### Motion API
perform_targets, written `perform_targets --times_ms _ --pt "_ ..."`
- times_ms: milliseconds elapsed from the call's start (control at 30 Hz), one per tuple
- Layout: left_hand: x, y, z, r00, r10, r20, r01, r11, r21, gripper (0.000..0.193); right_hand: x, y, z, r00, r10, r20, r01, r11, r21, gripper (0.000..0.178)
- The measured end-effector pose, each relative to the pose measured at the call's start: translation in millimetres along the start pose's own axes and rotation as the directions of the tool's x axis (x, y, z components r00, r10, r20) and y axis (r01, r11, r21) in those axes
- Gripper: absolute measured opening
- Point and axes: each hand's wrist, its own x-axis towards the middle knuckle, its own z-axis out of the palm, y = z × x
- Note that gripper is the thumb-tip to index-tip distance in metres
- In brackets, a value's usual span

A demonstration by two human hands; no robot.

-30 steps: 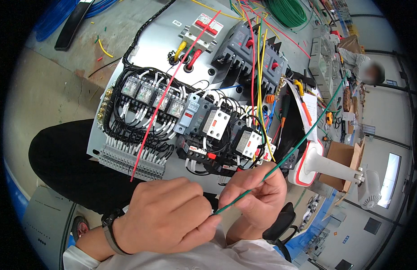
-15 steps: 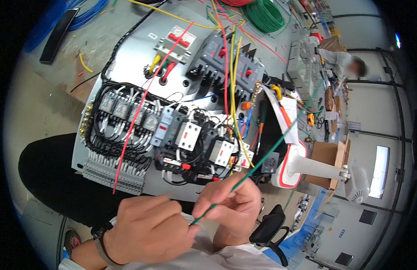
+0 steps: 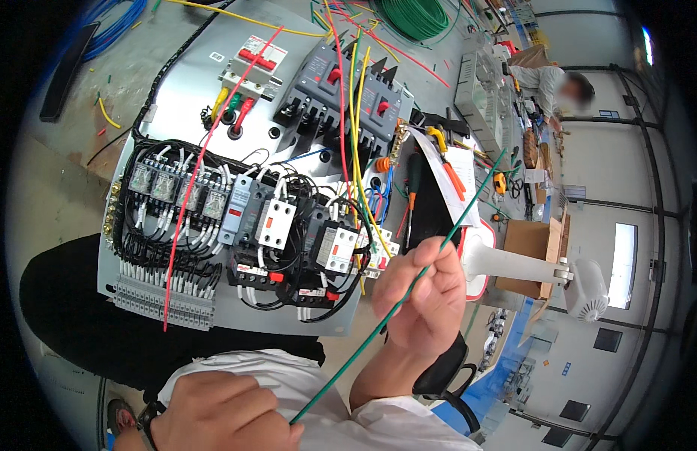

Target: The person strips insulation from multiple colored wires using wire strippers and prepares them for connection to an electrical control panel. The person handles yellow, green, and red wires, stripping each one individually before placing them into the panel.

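A thin green wire point(image 3: 350, 361) runs slantwise between my two hands. My left hand point(image 3: 222, 413), low in the view, is closed on its lower end. My right hand point(image 3: 425, 301) pinches it between thumb and fingers farther up, and the free end sticks out beyond toward the upper right. Past my hands lies a metal mounting plate point(image 3: 184, 96) with wired parts. It carries a row of terminal blocks point(image 3: 164, 301), white-fronted contactors point(image 3: 276, 224), clear relays point(image 3: 165, 186) and two dark grey circuit breakers point(image 3: 318, 79). A loose red wire point(image 3: 189, 188) lies across the plate.
Yellow, red and green wires point(image 3: 357, 128) hang over the breakers. A screwdriver point(image 3: 412, 188) and orange-handled pliers point(image 3: 450, 177) lie to the right, beside a white fan point(image 3: 529, 269). Coils of green point(image 3: 415, 16) and blue wire point(image 3: 123, 30) sit at the back. Another person point(image 3: 544, 86) works far right.
My hands have moved apart along the green wire: the right one up and to the right, the left one down and to the left. More wire shows between them. The view has shifted slightly.
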Motion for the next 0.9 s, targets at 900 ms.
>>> perform_targets --times_ms 900 --pt "-82 -42 -25 0.970 -0.047 -0.240 0.128 0.932 0.338 0.029 88 15 -16 0.945 -0.174 -0.278 0.049 0.912 -0.407 0.037"
